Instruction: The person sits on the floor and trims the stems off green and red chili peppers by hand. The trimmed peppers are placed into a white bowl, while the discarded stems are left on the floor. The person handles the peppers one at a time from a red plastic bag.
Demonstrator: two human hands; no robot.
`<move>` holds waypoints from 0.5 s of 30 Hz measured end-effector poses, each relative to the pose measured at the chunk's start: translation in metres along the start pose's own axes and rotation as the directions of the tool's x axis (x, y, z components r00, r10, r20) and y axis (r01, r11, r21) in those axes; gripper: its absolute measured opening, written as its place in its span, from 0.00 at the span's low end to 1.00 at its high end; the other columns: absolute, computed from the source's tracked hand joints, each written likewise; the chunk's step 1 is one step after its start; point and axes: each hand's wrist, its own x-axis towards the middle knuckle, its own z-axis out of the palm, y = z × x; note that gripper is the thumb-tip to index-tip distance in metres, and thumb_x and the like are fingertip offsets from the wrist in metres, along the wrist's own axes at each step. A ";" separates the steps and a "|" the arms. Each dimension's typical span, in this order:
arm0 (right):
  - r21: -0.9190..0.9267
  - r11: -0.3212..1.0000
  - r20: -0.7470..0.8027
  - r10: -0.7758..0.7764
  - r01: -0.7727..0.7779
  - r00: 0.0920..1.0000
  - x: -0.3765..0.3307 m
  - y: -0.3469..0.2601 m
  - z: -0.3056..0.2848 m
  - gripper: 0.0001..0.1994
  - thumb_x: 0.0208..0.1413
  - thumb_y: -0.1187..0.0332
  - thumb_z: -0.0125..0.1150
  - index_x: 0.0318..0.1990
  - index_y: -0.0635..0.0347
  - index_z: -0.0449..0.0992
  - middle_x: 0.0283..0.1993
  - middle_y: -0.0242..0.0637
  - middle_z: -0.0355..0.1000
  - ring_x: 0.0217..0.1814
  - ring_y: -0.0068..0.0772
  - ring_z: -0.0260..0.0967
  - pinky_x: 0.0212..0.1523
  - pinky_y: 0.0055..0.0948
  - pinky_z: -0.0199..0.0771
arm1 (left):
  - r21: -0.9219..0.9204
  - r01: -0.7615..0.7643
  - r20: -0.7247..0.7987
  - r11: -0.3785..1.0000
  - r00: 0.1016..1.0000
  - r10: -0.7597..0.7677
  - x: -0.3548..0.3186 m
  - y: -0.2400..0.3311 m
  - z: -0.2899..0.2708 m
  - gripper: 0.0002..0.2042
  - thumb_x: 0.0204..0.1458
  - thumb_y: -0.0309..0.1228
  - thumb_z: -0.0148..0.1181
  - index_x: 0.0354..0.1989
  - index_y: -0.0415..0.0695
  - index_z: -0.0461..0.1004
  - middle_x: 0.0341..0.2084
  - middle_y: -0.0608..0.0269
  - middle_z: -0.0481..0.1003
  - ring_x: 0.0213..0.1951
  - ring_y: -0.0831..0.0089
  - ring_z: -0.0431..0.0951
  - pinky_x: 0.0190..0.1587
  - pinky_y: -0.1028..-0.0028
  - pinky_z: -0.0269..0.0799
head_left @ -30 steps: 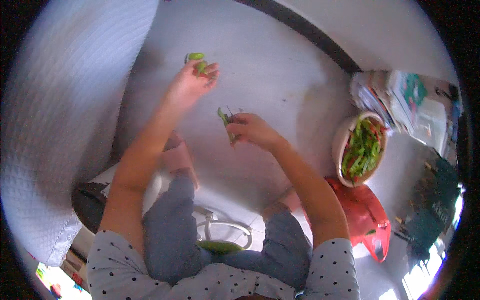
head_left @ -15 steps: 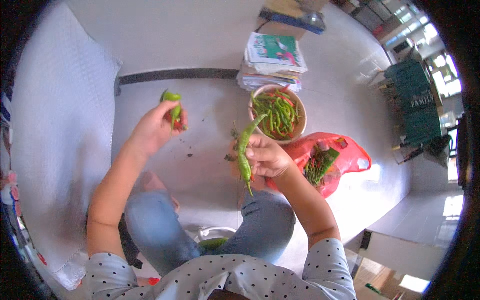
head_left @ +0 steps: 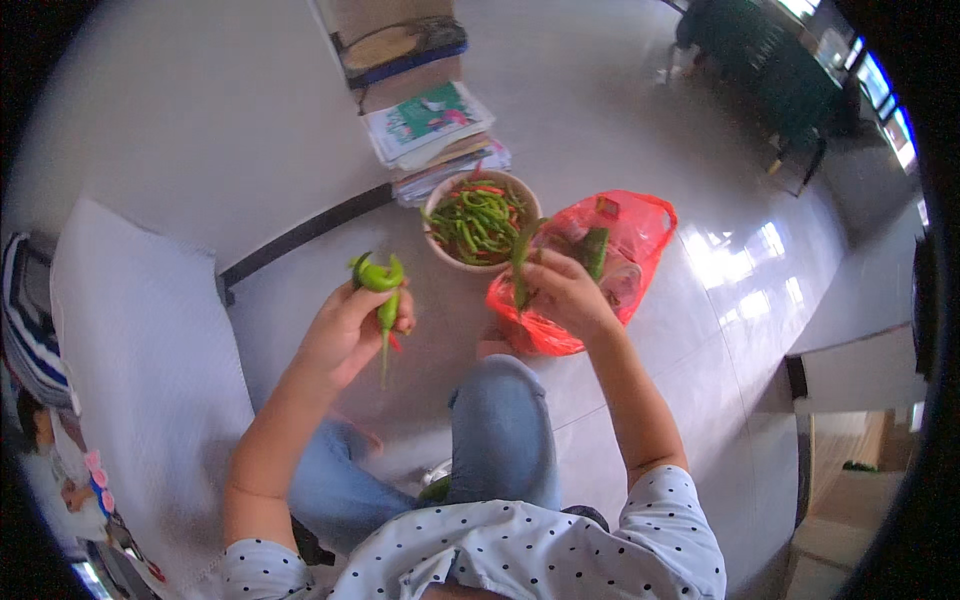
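Note:
My left hand [head_left: 350, 330] is closed around several chili peppers [head_left: 378, 282]; green ones stick out above the thumb, and a red tip shows below the fingers. In my right hand [head_left: 568, 288], a long green chili pepper [head_left: 522, 262] is pinched upright between thumb and fingers. That hand is over the near left side of a red plastic bag [head_left: 622, 215]. Inside the bag lies a dark green piece [head_left: 592, 252] whose kind I cannot make out. Just beyond the right hand, a light round bowl [head_left: 470, 267] holds many green and some red chili peppers.
A stack of books and papers [head_left: 430, 130] stands behind the bowl, with a dark-edged box [head_left: 405, 50] past it. A white-covered piece of furniture [head_left: 150, 330] is at the left. A table with a dark green cover [head_left: 765, 60] stands far right on the tiled floor.
My view has turned, shifting the bowl, books and bag leftward. The right hand, still holding a green pepper, is now over the bag. The left hand keeps its peppers, now showing more.

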 end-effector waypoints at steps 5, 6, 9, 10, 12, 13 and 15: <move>-0.178 0.981 -0.412 -0.148 0.080 0.899 0.008 0.026 -0.113 0.09 0.51 0.68 0.51 0.38 0.62 0.69 0.23 0.25 0.61 0.20 0.14 0.56 0.18 0.14 0.55 | 0.008 0.046 -0.074 0.999 0.996 -0.046 0.005 -0.017 -0.013 0.08 0.50 0.27 0.46 0.35 0.36 0.65 0.24 0.59 0.67 0.26 0.72 0.66 0.37 0.70 0.63; -0.208 0.977 -0.429 -0.129 0.041 0.894 0.014 0.035 -0.133 0.09 0.50 0.68 0.52 0.37 0.62 0.69 0.23 0.25 0.62 0.20 0.14 0.57 0.18 0.14 0.56 | -0.009 0.052 -0.093 0.999 0.994 -0.052 0.006 -0.022 -0.016 0.07 0.50 0.27 0.46 0.35 0.37 0.65 0.24 0.59 0.67 0.26 0.72 0.66 0.37 0.70 0.63; -0.317 0.949 -0.490 -0.154 -0.010 0.858 0.032 0.057 -0.161 0.10 0.48 0.68 0.54 0.37 0.61 0.68 0.24 0.27 0.64 0.22 0.16 0.59 0.18 0.16 0.57 | -0.093 0.055 -0.158 0.994 0.985 -0.069 0.001 -0.029 -0.033 0.07 0.50 0.27 0.45 0.35 0.37 0.65 0.24 0.60 0.67 0.26 0.72 0.66 0.37 0.70 0.63; -0.370 0.929 -0.516 -0.215 0.010 0.829 0.041 0.063 -0.154 0.09 0.47 0.69 0.54 0.37 0.60 0.67 0.25 0.28 0.65 0.22 0.17 0.60 0.18 0.17 0.57 | -0.101 0.050 -0.196 0.994 0.978 -0.069 -0.003 -0.028 -0.036 0.07 0.50 0.27 0.45 0.35 0.37 0.65 0.24 0.60 0.67 0.26 0.72 0.66 0.36 0.70 0.63; -0.443 0.895 -0.500 -0.299 0.056 0.813 0.051 0.068 -0.144 0.09 0.46 0.69 0.55 0.36 0.60 0.67 0.24 0.28 0.66 0.22 0.17 0.60 0.18 0.18 0.58 | -0.077 0.041 -0.236 0.996 0.970 -0.058 -0.010 -0.029 -0.051 0.07 0.50 0.28 0.46 0.35 0.38 0.65 0.23 0.60 0.67 0.26 0.72 0.66 0.36 0.70 0.63; -0.478 0.878 -0.478 -0.294 0.036 0.828 0.055 0.069 -0.149 0.09 0.46 0.69 0.55 0.36 0.60 0.68 0.24 0.28 0.66 0.22 0.17 0.60 0.19 0.18 0.59 | -0.096 0.031 -0.261 0.995 0.964 -0.055 -0.011 -0.032 -0.059 0.07 0.50 0.28 0.46 0.35 0.39 0.65 0.23 0.61 0.67 0.26 0.73 0.66 0.36 0.71 0.63; -0.540 0.841 -0.433 -0.281 0.004 0.857 0.068 0.070 -0.162 0.09 0.47 0.69 0.55 0.37 0.61 0.70 0.25 0.29 0.67 0.24 0.18 0.62 0.21 0.18 0.61 | -0.126 0.010 -0.315 0.992 0.948 -0.049 -0.015 -0.033 -0.067 0.07 0.50 0.28 0.46 0.34 0.39 0.65 0.23 0.61 0.67 0.26 0.73 0.66 0.36 0.71 0.63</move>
